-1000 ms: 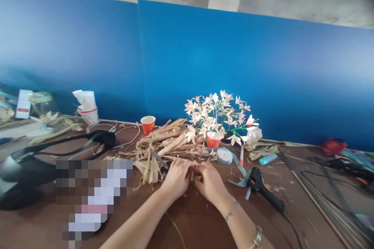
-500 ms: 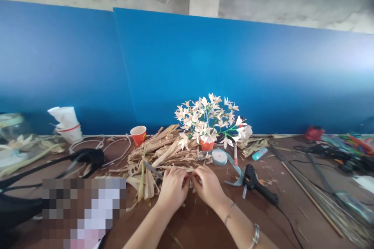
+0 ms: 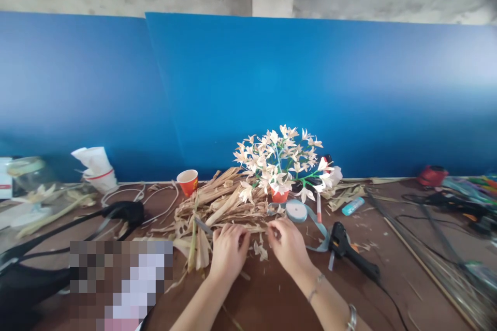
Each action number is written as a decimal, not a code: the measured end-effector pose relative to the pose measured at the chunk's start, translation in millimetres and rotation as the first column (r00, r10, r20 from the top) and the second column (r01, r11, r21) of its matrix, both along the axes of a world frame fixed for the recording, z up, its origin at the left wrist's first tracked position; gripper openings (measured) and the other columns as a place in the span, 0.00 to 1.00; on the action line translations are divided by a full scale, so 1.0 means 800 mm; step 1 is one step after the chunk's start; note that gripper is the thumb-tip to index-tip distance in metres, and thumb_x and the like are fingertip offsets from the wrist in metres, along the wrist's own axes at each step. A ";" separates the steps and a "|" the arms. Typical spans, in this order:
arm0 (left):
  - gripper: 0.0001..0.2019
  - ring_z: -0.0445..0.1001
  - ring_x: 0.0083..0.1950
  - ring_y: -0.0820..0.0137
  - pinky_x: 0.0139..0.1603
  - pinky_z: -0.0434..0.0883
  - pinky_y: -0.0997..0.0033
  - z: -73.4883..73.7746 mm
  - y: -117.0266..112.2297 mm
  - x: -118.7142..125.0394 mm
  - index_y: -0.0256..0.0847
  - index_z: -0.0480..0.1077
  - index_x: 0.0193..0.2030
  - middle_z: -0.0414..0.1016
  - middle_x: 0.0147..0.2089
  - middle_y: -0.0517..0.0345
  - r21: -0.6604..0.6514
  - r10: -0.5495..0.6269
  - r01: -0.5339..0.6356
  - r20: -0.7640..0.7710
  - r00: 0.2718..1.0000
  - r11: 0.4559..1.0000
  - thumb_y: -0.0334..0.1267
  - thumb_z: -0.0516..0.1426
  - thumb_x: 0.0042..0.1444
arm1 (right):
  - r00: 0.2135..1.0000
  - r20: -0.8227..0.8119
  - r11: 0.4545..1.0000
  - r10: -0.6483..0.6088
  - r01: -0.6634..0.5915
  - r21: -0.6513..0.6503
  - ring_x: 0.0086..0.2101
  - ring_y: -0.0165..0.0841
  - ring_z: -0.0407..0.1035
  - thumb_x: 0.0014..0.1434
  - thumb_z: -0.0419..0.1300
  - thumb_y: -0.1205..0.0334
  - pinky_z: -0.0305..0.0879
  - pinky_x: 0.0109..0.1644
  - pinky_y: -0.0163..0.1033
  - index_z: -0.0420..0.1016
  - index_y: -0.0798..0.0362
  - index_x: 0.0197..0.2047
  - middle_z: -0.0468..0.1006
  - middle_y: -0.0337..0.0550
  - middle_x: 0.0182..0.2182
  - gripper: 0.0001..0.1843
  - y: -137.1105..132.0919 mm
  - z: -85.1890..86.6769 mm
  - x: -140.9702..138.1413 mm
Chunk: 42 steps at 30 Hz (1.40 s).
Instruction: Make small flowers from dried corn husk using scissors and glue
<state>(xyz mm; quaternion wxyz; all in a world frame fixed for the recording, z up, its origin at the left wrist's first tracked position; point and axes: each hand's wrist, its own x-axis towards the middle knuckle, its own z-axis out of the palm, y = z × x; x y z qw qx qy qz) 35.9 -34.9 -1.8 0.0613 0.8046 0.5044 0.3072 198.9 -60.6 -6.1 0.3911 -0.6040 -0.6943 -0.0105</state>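
Noting a dried husk strip lying across the front of a husk pile, long axis left to right, one end pointing at the right hand. Left hand has fingers curled down on it, grip unclear; right fingers half open, just beside its end.

A heap of dried husks lies mid-surface near the back edge, with a flower bouquet in a paper cup behind it. A second cup stands behind its left end. A ribbon roll and a glue gun lie rightward.
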 end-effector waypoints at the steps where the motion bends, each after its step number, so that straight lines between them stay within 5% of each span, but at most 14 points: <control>1: 0.09 0.69 0.39 0.63 0.41 0.58 0.63 0.000 0.000 0.000 0.42 0.69 0.29 0.75 0.32 0.57 -0.002 -0.026 0.026 0.003 1.000 1.000 0.35 0.49 0.56 | 0.998 -0.010 0.998 0.058 -0.058 0.005 0.35 0.34 0.66 0.54 0.53 0.71 0.61 0.41 0.37 0.70 0.54 0.36 0.73 0.43 0.31 0.08 -0.001 0.001 -0.003; 5: 0.08 0.69 0.40 0.64 0.42 0.59 0.63 0.003 -0.007 0.007 0.42 0.70 0.30 0.75 0.33 0.57 -0.011 -0.097 0.097 0.016 0.995 0.995 0.34 0.50 0.56 | 0.991 0.015 0.989 0.135 -0.134 -0.055 0.34 0.34 0.66 0.54 0.54 0.69 0.60 0.39 0.37 0.70 0.53 0.33 0.73 0.42 0.29 0.05 -0.006 0.004 -0.017; 19: 0.11 0.69 0.45 0.61 0.43 0.62 0.60 -0.006 -0.001 0.002 0.44 0.73 0.36 0.77 0.40 0.54 -0.056 -0.131 0.131 0.000 0.991 0.990 0.32 0.50 0.54 | 0.972 0.225 0.955 0.069 0.001 -0.297 0.32 0.32 0.68 0.52 0.55 0.69 0.57 0.36 0.33 0.74 0.52 0.22 0.74 0.40 0.25 0.11 -0.012 0.028 0.001; 24: 0.14 0.68 0.50 0.62 0.47 0.65 0.58 -0.015 0.005 0.001 0.42 0.73 0.40 0.75 0.46 0.52 -0.026 -0.158 0.159 0.034 0.987 0.987 0.29 0.48 0.54 | 0.966 0.254 0.940 -0.046 0.128 -0.315 0.31 0.31 0.69 0.54 0.53 0.68 0.58 0.33 0.32 0.75 0.51 0.24 0.76 0.42 0.27 0.12 -0.014 0.057 0.030; 30: 0.15 0.70 0.47 0.63 0.49 0.66 0.59 -0.023 0.009 -0.002 0.40 0.73 0.40 0.76 0.43 0.50 -0.018 -0.206 0.208 0.081 0.975 0.978 0.26 0.48 0.52 | 0.954 0.280 0.883 -0.105 0.219 -0.416 0.22 0.33 0.69 0.52 0.55 0.65 0.55 0.28 0.34 0.73 0.52 0.16 0.74 0.42 0.17 0.15 -0.021 0.067 0.069; 34: 0.13 0.71 0.44 0.64 0.48 0.65 0.63 -0.009 -0.001 0.000 0.40 0.74 0.38 0.77 0.39 0.52 -0.056 -0.265 0.270 0.076 0.961 0.961 0.27 0.50 0.52 | 0.966 0.256 0.894 -0.013 0.126 -0.429 0.30 0.33 0.72 0.51 0.56 0.67 0.57 0.33 0.33 0.77 0.49 0.29 0.79 0.41 0.27 0.08 -0.025 0.063 0.062; 37: 0.11 0.71 0.40 0.64 0.45 0.65 0.65 0.010 -0.004 -0.002 0.41 0.74 0.36 0.77 0.35 0.54 -0.070 -0.286 0.287 0.024 0.958 0.955 0.30 0.51 0.53 | 0.966 0.251 0.910 0.070 0.041 -0.413 0.32 0.34 0.72 0.52 0.55 0.68 0.57 0.35 0.34 0.77 0.49 0.30 0.80 0.41 0.29 0.09 -0.026 0.061 0.043; 42: 0.13 0.72 0.37 0.64 0.40 0.65 0.67 0.045 0.016 -0.034 0.40 0.73 0.25 0.76 0.30 0.53 -0.063 -0.098 0.092 -0.104 0.990 0.994 0.37 0.50 0.55 | 0.963 0.219 0.947 0.155 -0.081 -0.311 0.34 0.34 0.71 0.54 0.52 0.70 0.54 0.40 0.37 0.75 0.51 0.30 0.79 0.41 0.28 0.11 -0.021 0.050 0.015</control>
